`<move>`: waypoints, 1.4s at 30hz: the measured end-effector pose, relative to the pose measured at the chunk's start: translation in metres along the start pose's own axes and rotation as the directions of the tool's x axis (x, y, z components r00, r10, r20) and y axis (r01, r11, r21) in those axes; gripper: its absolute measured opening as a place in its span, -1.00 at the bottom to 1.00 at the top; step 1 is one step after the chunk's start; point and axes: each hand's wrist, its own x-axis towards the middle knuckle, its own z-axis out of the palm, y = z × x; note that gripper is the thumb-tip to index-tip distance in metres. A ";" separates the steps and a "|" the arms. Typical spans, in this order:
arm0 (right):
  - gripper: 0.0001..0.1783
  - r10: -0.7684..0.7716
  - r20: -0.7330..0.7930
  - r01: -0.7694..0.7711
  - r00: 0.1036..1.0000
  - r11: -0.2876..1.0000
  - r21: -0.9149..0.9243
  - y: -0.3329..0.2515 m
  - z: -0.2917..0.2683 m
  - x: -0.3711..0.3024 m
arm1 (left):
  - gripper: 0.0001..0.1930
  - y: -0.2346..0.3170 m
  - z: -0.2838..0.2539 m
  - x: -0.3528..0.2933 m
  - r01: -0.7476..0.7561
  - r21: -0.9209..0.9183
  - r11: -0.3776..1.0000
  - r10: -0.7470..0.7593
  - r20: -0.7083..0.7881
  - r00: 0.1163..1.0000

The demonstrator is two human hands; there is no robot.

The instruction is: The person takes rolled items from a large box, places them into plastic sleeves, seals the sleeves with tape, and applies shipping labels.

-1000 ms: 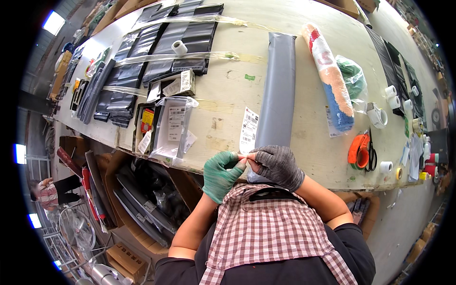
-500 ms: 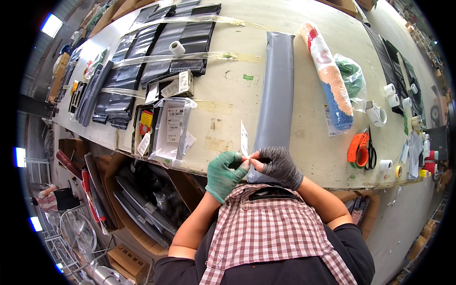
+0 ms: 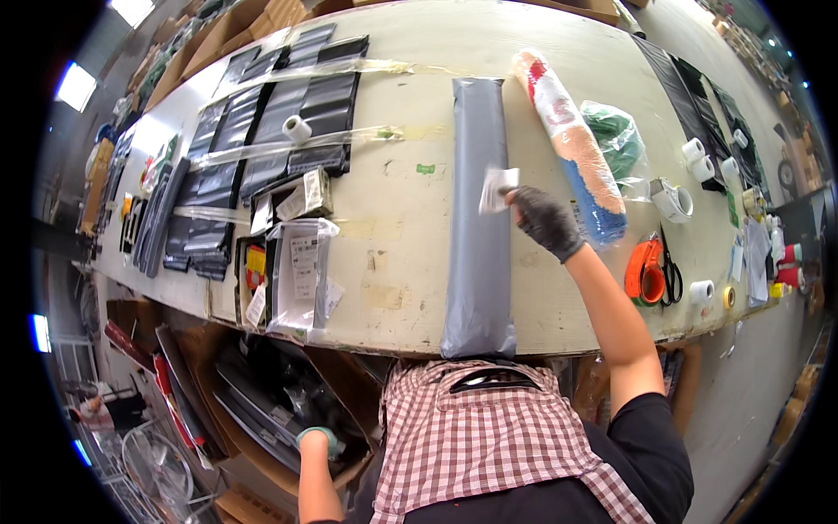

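A long grey plastic-wrapped package (image 3: 478,279) lies lengthwise on the table in front of me. Over its middle, my right hand (image 3: 546,225), in a dark grey fingerless glove, pinches a small white label (image 3: 497,190) that is slightly blurred. My left hand (image 3: 319,437), in a green glove, is down by the open cardboard box (image 3: 349,384) below the table edge. Its fingers are hidden, so what they touch does not show. Inside that box are long grey wrapped packages (image 3: 255,410), close to the left hand.
Right of the grey package lie a clear-wrapped colourful roll (image 3: 572,135), orange tape dispenser (image 3: 644,272), black scissors (image 3: 670,271) and several tape rolls. To the left are stacked black plastic bags (image 3: 323,113) and a tray of labels (image 3: 297,279).
My hands have parted: the right has carried the white label forward over the grey package, and the left has dropped to the box at lower left. The view has shifted somewhat.
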 end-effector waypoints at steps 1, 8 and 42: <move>-0.69 0.023 0.203 0.017 0.979 0.980 -0.196 0.024 0.007 -0.009 | -0.20 0.030 -0.030 -0.034 0.026 0.119 0.993 -0.041 0.123 0.992; -0.60 0.055 0.061 -0.040 0.997 0.974 -0.224 0.034 0.030 -0.029 | -0.63 0.368 -0.184 -0.105 -0.736 0.601 0.312 0.779 -0.605 -0.164; -0.55 -0.195 0.435 -0.053 0.879 0.867 0.496 -0.175 -0.010 -0.185 | -0.85 0.236 -0.064 -0.086 -0.303 -0.901 -0.309 0.485 -0.424 0.765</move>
